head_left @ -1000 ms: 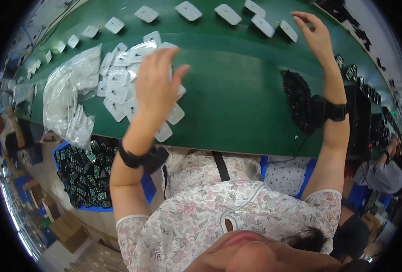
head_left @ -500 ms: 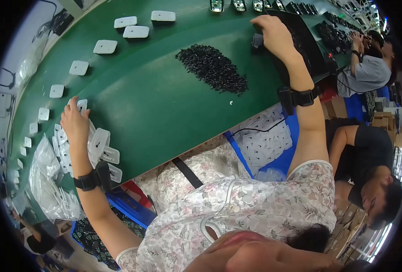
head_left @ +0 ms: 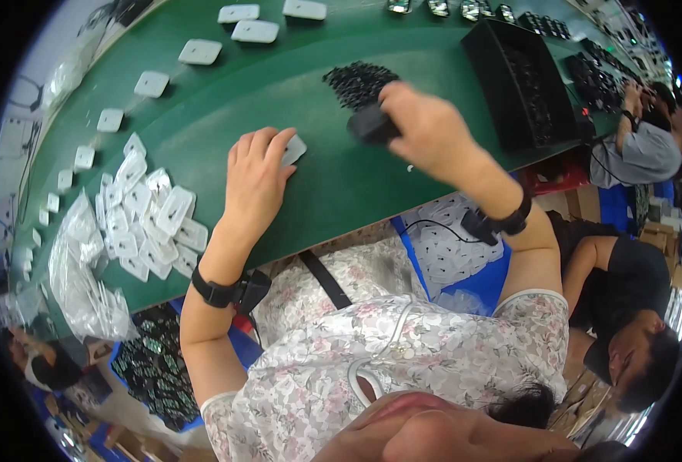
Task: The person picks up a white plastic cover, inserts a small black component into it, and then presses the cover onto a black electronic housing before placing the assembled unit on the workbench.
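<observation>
My left hand point(head_left: 256, 173) is over the middle of the green table, fingers curved around a small white plastic cover point(head_left: 295, 149) whose edge shows beside the fingertips. My right hand point(head_left: 429, 135) grips a dark, box-shaped black plastic housing point(head_left: 372, 125), slightly smeared by motion; its exact kind cannot be made out. Just beyond that housing lies a heap of tiny black parts point(head_left: 356, 81), partly covered by it. To the left of my left hand sits a loose pile of translucent white covers point(head_left: 145, 223), several with a small dark mark in the middle.
A black open bin point(head_left: 495, 85) with dark pieces stands at the right. Several white boxes point(head_left: 201, 51) form a curved row along the far left. A clear plastic bag point(head_left: 79, 269) lies by the pile. Blue crates point(head_left: 483, 289) sit below the table edge; co-workers are at the right.
My left hand has moved right from the pile, bringing a white cover. My right hand has come left from the black bin with the dark housing, now over the near side of the heap.
</observation>
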{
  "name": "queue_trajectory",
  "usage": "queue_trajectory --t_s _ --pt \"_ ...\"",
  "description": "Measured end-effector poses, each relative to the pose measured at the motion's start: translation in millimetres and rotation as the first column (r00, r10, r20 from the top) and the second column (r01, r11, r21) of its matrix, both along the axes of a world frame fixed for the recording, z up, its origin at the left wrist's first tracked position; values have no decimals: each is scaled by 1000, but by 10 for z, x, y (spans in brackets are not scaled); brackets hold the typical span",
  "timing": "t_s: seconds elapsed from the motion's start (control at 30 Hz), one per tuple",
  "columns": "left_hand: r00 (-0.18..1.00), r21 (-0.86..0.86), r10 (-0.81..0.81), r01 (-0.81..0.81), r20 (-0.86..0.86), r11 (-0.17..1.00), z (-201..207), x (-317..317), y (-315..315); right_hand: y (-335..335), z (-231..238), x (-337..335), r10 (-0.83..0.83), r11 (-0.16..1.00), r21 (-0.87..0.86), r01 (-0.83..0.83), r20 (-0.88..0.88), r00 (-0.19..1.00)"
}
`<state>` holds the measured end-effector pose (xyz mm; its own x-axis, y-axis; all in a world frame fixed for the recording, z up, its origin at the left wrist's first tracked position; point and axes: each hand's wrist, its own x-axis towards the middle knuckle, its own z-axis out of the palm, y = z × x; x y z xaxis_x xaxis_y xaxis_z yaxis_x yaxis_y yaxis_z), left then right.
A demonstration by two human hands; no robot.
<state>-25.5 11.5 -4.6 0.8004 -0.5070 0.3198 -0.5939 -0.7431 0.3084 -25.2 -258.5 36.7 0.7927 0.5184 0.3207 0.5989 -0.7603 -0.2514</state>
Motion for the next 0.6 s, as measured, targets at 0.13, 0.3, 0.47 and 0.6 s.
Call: queue_trajectory --t_s 0.13,0.3,0.47,0.6 --pt "998 -73 64 -65 -10 995 -56 -47 55 404 -361 -285 119 977 -199 -77 207 971" --pt "994 -129 106 -104 8 986 -127 -122 166 421 -162 -401 150 988 -22 -152 -70 986" --pt "997 -164 74 -69 25 984 -139 -123 176 419 -217 -344 178 980 126 -157 -184 967" --pt "997 -353 67 -80 -50 932 -191 -152 247 618 -61 -237 189 962 218 -165 -90 978"
